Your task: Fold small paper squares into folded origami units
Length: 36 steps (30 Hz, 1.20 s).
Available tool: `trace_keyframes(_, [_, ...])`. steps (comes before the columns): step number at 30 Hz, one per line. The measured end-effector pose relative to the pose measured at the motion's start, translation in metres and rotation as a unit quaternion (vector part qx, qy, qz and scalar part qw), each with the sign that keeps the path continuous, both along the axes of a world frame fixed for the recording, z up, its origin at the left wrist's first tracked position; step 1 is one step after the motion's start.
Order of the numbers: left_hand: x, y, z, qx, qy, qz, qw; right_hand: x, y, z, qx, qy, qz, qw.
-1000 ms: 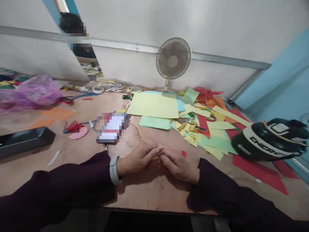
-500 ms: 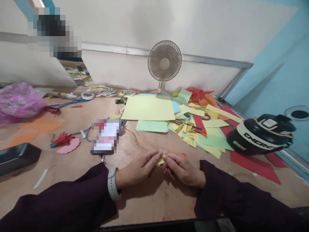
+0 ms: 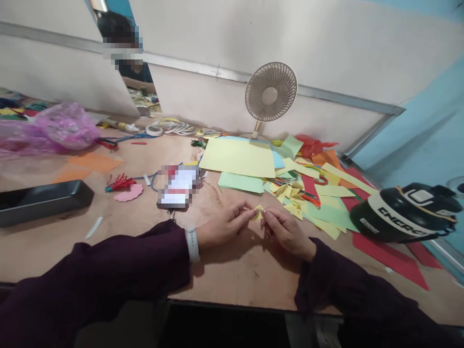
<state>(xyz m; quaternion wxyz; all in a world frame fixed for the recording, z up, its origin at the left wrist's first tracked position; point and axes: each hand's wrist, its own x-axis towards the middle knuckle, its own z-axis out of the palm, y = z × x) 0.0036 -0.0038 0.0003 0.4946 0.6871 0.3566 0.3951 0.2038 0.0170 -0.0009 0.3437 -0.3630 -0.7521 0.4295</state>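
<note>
Change from a moment ago: you are now holding the small yellow folded paper point(image 3: 258, 213) lifted a little off the wooden table point(image 3: 224, 270); a second back your hands were lying flat, pressing it down.
Left hand: your left hand point(image 3: 223, 225) is pinching the paper's left edge between thumb and fingertips, fingers drawn narrow around it.
Right hand: your right hand point(image 3: 286, 231) is gripping the paper's right edge the same way, fingers curled in close.
Paper's look: it is showing as a tiny pale-yellow piece, creased and partly hidden by your fingertips.
Paper's place: it is sitting between both hands, just in front of the heap of coloured paper sheets point(image 3: 308, 193).
Nearby: a desk fan point(image 3: 270, 92) is standing by the wall; a black helmet point(image 3: 408, 212) is lying to your right.
</note>
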Motion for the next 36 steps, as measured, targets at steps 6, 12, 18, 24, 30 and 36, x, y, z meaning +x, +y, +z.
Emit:
trace_keyframes(6, [-0.004, 0.011, -0.010, -0.034, -0.001, 0.042, 0.999, 0.032, 0.049, 0.013, 0.117, 0.004, -0.240, 0.964])
trace_keyframes(12, [-0.004, 0.013, -0.014, -0.038, -0.001, 0.000, 0.999, 0.044, 0.068, 0.014, 0.279, -0.079, -0.309, 0.906])
trace_keyframes(18, [-0.005, 0.013, -0.015, -0.021, 0.024, -0.034, 0.999, -0.003, 0.099, -0.003, 0.349, -0.365, -0.037, 0.862])
trace_keyframes(24, [-0.007, 0.014, -0.020, -0.007, 0.057, -0.049, 0.997, -0.023, 0.114, -0.023, 0.354, -0.434, -0.008, 0.828])
trace_keyframes(30, [-0.006, 0.014, -0.019, 0.001, 0.053, -0.055, 0.997, -0.016, 0.106, -0.023, 0.383, -0.427, -0.034, 0.819])
trace_keyframes(36, [-0.005, 0.014, -0.018, -0.009, 0.046, -0.052, 0.998, -0.019, 0.111, -0.026, 0.417, -0.394, -0.056, 0.817])
